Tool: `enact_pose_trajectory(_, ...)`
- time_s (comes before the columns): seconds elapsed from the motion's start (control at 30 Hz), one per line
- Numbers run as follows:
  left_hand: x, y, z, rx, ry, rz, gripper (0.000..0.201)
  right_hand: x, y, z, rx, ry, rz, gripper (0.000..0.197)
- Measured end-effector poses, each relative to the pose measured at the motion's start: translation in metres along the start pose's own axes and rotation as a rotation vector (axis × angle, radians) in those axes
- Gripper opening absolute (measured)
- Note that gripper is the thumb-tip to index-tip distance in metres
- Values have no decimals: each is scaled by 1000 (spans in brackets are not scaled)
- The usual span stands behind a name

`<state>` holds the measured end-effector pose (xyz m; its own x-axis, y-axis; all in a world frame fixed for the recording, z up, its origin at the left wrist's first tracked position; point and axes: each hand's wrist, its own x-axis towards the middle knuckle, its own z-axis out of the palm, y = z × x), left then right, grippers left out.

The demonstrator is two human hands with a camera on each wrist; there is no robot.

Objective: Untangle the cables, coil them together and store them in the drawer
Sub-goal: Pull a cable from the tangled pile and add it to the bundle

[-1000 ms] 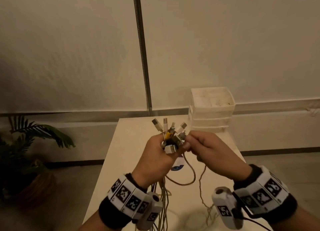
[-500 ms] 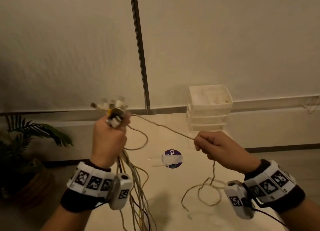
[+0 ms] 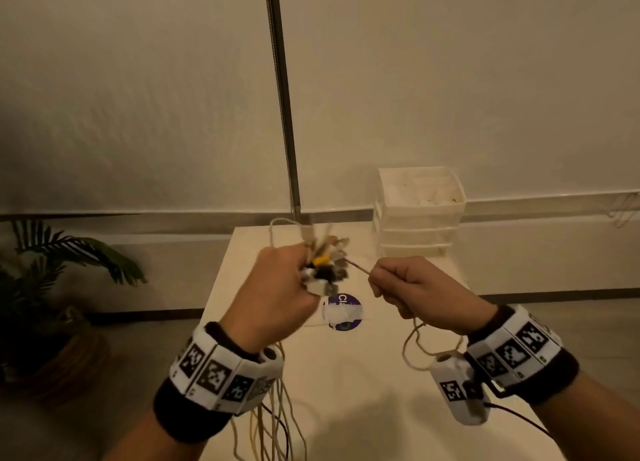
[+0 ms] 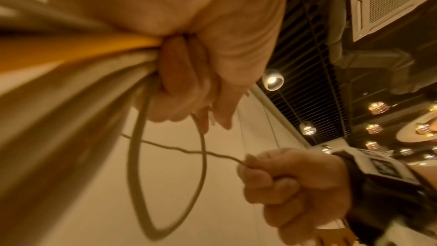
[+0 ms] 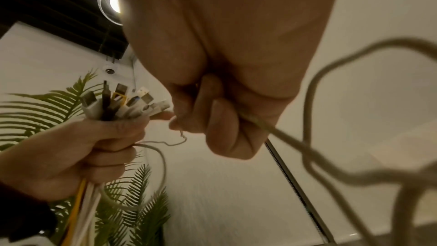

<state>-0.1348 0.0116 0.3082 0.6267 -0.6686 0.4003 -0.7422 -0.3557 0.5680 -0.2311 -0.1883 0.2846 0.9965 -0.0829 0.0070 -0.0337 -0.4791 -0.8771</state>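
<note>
Your left hand (image 3: 277, 287) has swung back in beside your right hand (image 3: 415, 287), gripping the cables (image 5: 123, 104) above the tabletop (image 3: 346, 374), while your right pinches one loose cable (image 4: 184, 150); next, coil it, drawer (image 3: 415, 232) at 1 o'clock.

a potted palm (image 3: 65, 263) stands left of the white table (image 3: 346, 374), which bears a round sticker (image 3: 343, 313).
</note>
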Motion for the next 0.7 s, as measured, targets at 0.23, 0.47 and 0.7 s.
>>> enact_pose_trajectory(0.23, 2, 9, 32, -71, -96, -29, 19, 5, -10, 3, 316, -66, 19, 38)
enact_pose_trajectory(0.47, 9, -9, 12, -155, 218, -111, 22, -1, -6, -1, 375, -98, 10, 32)
enact_pose_trajectory(0.7, 11, -55, -23, -288, 559, -412, 21, -10, 11, -5, 314, -85, 71, 32)
